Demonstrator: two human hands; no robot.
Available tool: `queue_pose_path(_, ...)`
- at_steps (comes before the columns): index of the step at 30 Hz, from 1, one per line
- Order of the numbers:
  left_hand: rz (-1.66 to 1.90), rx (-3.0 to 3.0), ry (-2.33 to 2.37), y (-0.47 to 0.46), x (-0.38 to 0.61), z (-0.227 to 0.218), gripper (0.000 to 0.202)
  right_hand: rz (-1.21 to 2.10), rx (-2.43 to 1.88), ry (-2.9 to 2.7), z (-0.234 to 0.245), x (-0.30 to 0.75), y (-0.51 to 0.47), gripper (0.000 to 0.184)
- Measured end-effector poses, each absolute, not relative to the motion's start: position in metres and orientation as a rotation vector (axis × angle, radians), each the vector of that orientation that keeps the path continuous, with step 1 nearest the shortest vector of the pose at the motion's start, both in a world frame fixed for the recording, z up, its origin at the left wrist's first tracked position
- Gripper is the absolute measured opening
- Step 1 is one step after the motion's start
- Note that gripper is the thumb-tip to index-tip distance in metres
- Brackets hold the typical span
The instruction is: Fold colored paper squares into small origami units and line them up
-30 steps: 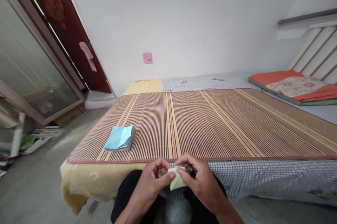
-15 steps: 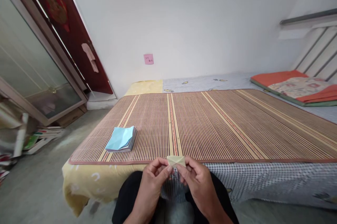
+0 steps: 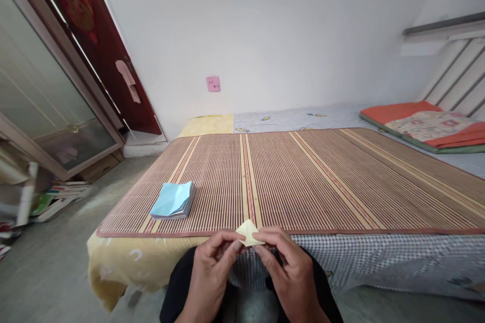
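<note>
A small folded piece of pale yellow paper [image 3: 248,231] is held up near the front edge of the bed, its top coming to a point. My left hand [image 3: 216,257] pinches its left side between thumb and fingers. On the opposite side, my right hand [image 3: 287,257] grips the paper's right corner, fingertips lying over its face and thumb underneath. A stack of square paper [image 3: 173,200] with a light blue sheet on top lies on the mat to the left, apart from both hands.
A striped bamboo mat [image 3: 303,176] covers the bed. Folded orange bedding [image 3: 428,123] lies at the far right. One pink paper square [image 3: 212,84] is stuck to the wall. Left of the bed are a glass-panelled door [image 3: 49,85] and printed papers [image 3: 60,196] on the floor.
The yellow paper has gone from a flat rectangle with crease lines to a pointed, roughly diamond shape. My right-hand fingers have shifted onto its face.
</note>
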State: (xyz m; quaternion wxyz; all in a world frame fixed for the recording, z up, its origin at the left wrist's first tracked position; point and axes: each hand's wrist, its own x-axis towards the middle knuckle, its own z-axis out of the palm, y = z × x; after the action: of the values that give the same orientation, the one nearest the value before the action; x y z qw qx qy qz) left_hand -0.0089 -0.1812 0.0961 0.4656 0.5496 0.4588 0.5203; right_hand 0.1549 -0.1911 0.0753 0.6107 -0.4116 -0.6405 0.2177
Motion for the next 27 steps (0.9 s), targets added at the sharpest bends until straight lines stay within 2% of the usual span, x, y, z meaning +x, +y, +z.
queue_pose_path(11, 1.397, 1.087, 1.118, -0.186, 0.004, 0.095, 0.028, 0.710, -0.967, -1.310, 0.067, 0.142, -0.194, 0.004)
queue_pose_path(15, 1.374, 1.051, 1.100, -0.185, 0.006, 0.092, 0.028, 0.802, -1.007, -1.254, 0.062, 0.143, -0.196, 0.009)
queue_pose_path(18, 1.277, 1.048, 1.067, -0.180, 0.004, 0.095, 0.039, 0.822, -1.042, -1.302, 0.066, 0.149, -0.195, 0.012)
queue_pose_path(22, 1.139, 1.164, 1.072, -0.176, -0.002, 0.097, 0.026, 0.947, -1.017, -1.450, 0.076, 0.158, -0.193, 0.013)
queue_pose_path(27, 1.108, 1.131, 1.008, -0.178, -0.002, 0.085, 0.027, 1.092, -0.971, -1.210, 0.079, 0.163, -0.189, 0.021)
